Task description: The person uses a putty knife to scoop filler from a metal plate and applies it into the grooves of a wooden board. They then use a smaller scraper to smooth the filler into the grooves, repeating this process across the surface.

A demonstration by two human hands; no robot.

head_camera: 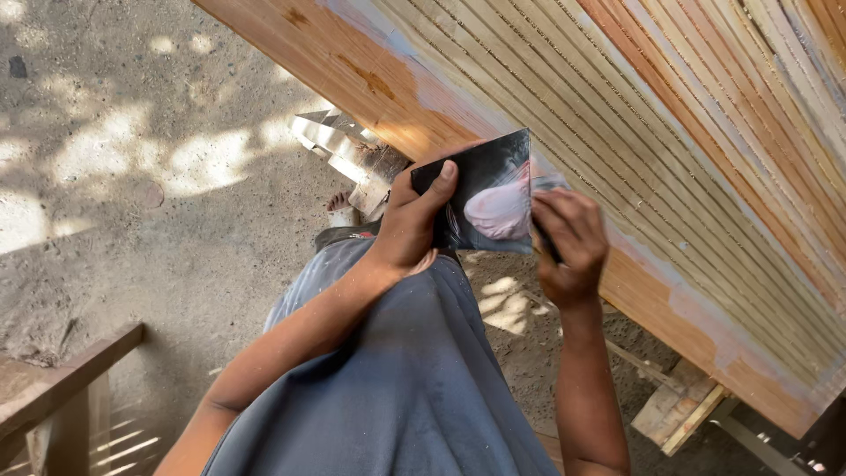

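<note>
We're at the filler-loading step: left hand (412,227) grips the dark board (483,196) with pink putty (498,211), against the grooved door (617,167). Right hand (568,242) is closed on a scraper, mostly hidden, at the board's right edge; next we'd judge it calls for lifting putty onto the door.

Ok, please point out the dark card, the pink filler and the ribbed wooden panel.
dark card (471,181), head view, its upper dark face.
pink filler (495,211), head view, middle of the blob.
ribbed wooden panel (617,115), head view, its grooved middle.
</note>
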